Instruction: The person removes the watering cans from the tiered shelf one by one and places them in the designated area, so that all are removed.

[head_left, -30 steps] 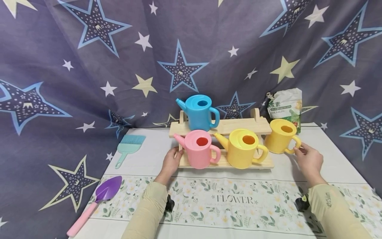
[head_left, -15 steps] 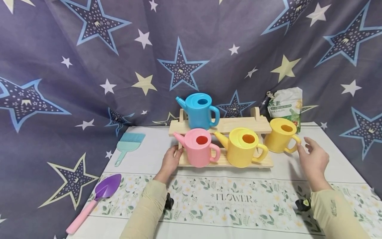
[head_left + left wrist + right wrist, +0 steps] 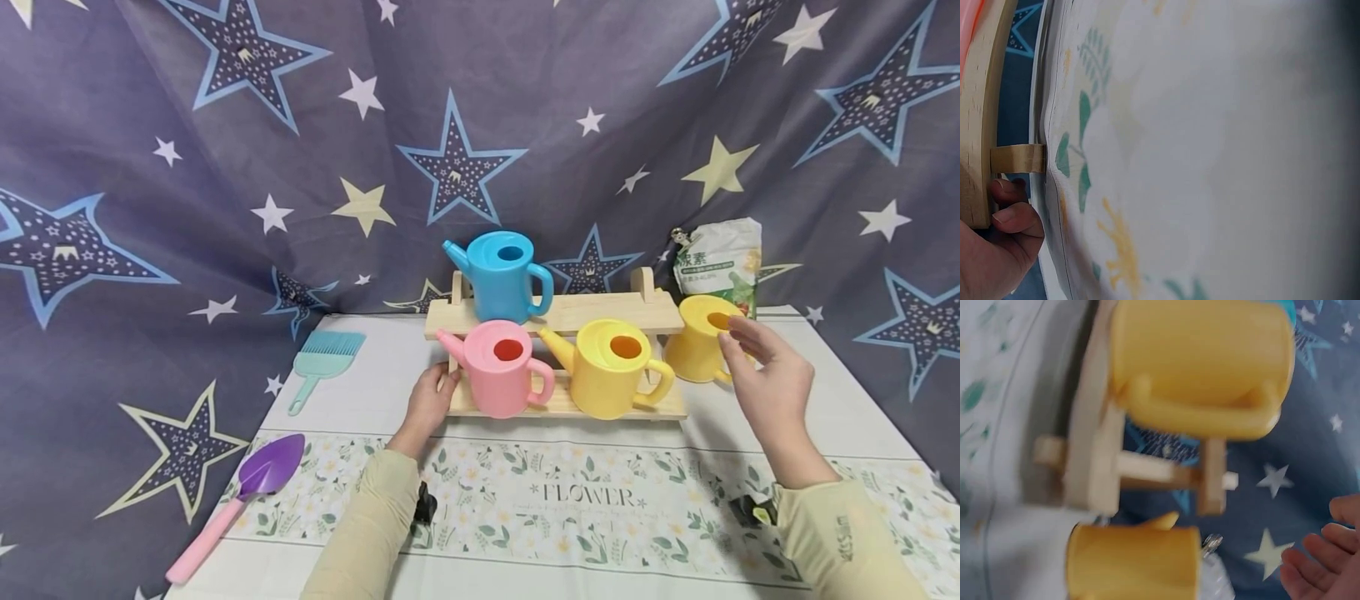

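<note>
At the left end of the wooden two-tier stand [image 3: 600,315], my left hand [image 3: 425,408] grips the lower board; the left wrist view shows fingertips [image 3: 1009,215] curled beneath it. A pink watering can [image 3: 497,385] and a yellow watering can [image 3: 606,390] occupy that lower board. A blue watering can [image 3: 498,292] stands on the upper one. My right hand [image 3: 776,387] is raised with nothing in it, fingers loosely bent. It overlaps the handle side of a second yellow watering can [image 3: 688,352], which stands on the table right of the stand.
Behind the second yellow can leans a white and green bag [image 3: 720,258]. On the left lie a teal brush [image 3: 324,360] and a purple trowel [image 3: 272,467] with a pink handle. A star-patterned curtain [image 3: 480,67] hangs close behind the stand.
My right hand has let go of the right yellow can's handle, drawn back to the right, then risen and come left in front of it. My left hand has stayed at the stand.
</note>
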Demonstrator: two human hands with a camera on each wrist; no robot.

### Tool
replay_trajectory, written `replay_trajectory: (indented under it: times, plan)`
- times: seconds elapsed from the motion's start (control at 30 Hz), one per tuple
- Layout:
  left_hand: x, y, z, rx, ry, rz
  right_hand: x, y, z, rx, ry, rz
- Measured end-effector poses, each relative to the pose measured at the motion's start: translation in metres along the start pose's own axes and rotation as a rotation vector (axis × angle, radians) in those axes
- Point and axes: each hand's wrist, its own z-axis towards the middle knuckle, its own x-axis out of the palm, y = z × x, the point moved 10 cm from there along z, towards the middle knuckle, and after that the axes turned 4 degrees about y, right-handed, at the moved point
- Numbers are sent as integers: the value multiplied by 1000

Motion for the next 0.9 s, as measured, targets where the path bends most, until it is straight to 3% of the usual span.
replay_trajectory:
  times: [0.27,0.5,0.9]
  plan:
    - [0,2,1,-1,-6,-2,14,53,-4,-153,69,125]
    - [0,3,2,-5,-2,-1,33,86,-4,-244,158,185]
    - [1,3,3,6,-3,-10,79,120,1,-243,337,190]
